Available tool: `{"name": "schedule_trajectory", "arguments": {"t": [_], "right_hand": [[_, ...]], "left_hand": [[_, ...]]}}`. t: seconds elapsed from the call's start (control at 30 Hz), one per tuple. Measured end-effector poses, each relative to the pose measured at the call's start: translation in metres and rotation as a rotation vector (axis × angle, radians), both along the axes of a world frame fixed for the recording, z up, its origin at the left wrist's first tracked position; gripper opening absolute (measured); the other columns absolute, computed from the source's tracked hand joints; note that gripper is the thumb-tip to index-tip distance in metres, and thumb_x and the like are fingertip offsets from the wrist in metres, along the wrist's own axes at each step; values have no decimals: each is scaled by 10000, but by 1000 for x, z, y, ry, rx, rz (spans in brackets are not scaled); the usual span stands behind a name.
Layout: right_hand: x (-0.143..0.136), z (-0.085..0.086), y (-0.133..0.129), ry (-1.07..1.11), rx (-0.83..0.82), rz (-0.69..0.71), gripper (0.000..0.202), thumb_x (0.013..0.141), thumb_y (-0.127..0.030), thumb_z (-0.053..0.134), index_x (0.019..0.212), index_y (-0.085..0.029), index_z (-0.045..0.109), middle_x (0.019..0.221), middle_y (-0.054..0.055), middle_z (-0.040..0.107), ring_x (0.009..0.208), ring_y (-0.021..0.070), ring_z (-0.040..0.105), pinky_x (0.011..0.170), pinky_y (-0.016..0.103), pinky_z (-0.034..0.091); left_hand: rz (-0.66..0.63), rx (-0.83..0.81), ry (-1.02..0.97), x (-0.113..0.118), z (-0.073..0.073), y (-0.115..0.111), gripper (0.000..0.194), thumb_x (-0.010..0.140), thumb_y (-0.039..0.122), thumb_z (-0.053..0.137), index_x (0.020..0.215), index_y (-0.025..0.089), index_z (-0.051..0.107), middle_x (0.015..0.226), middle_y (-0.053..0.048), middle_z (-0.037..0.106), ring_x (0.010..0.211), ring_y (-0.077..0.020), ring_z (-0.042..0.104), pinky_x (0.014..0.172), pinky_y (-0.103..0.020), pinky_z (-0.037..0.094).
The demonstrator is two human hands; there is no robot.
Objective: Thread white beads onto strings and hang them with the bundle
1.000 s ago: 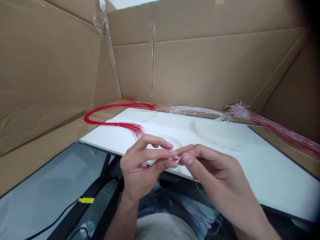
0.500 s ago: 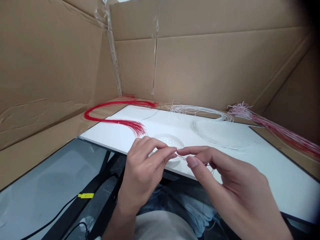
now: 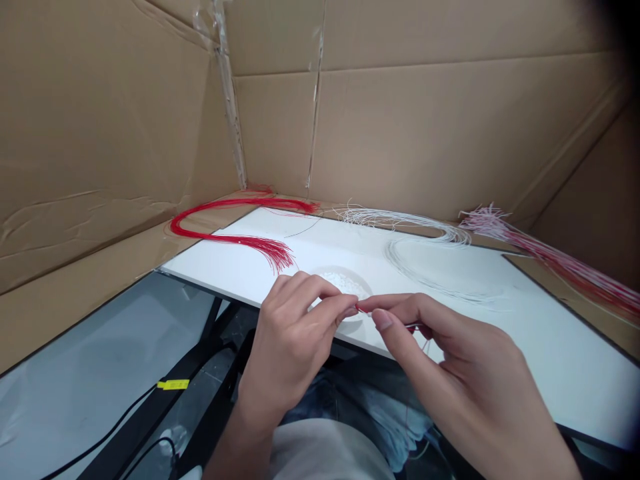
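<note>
Over the table's front edge, the fingertips of my left hand [image 3: 293, 340] are pinched on a thin red wire [image 3: 364, 311]. My right hand [image 3: 465, 367] faces it, thumb and fingers closed on the red wire together with a thin white strand. The two sets of fingertips are almost touching. Red and white strands trail below the right palm. Just behind the hands sits a shallow white dish [image 3: 364, 283] holding small white pieces [image 3: 336, 280]; the left hand partly covers it.
Along the back lie a curved bundle of red wires [image 3: 225, 238], a bundle of white wires [image 3: 420, 223] and faint pale loops [image 3: 400, 267]. A red-and-white bundle [image 3: 540, 247] lies at right. Cardboard walls [image 3: 425, 127] surround the white table [image 3: 540, 347]. A yellow-tagged cable [image 3: 173, 385] runs lower left.
Both hands keep their pinch, with the fingertips shifting very slightly around the wire. The red wire between them shows a little differently. The whole view has shifted slightly.
</note>
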State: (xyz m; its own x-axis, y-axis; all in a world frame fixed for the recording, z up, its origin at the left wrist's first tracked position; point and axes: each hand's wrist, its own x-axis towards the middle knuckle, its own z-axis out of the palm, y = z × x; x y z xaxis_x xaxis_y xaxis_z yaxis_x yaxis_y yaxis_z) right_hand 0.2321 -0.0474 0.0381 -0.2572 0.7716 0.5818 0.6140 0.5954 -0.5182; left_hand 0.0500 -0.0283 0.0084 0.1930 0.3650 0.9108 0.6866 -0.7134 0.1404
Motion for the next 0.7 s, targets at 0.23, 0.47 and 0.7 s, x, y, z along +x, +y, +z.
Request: {"name": "schedule_trajectory", "arguments": {"t": [0.23,0.47,0.7], "right_hand": [[-1,-1,-1,9,-3,-12,223,1028,-274,573,848,-275,703,898,-43,776,717,93,699,547,150,505],[-3,-2,-1,38,-24,-25,248,1021,-282,571,798,-260,678,884,-32,753,716,111,654,594,184,514],[-2,3,-2,19,-92,-32,257,1026,-323,565,809,-263,689,791,-49,711,677,108,587,565,182,473]], "left_hand": [[15,-29,30,0,2,-2,102,983,99,677,975,186,730,867,6,712,798,-130,586,756,-282,430],[19,-30,78,0,2,-2,97,978,81,671,966,168,711,888,-7,705,821,-140,576,760,-295,422],[-11,-45,136,0,3,-3,115,1009,84,621,969,161,697,896,-11,693,837,-145,572,749,-305,403]]}}
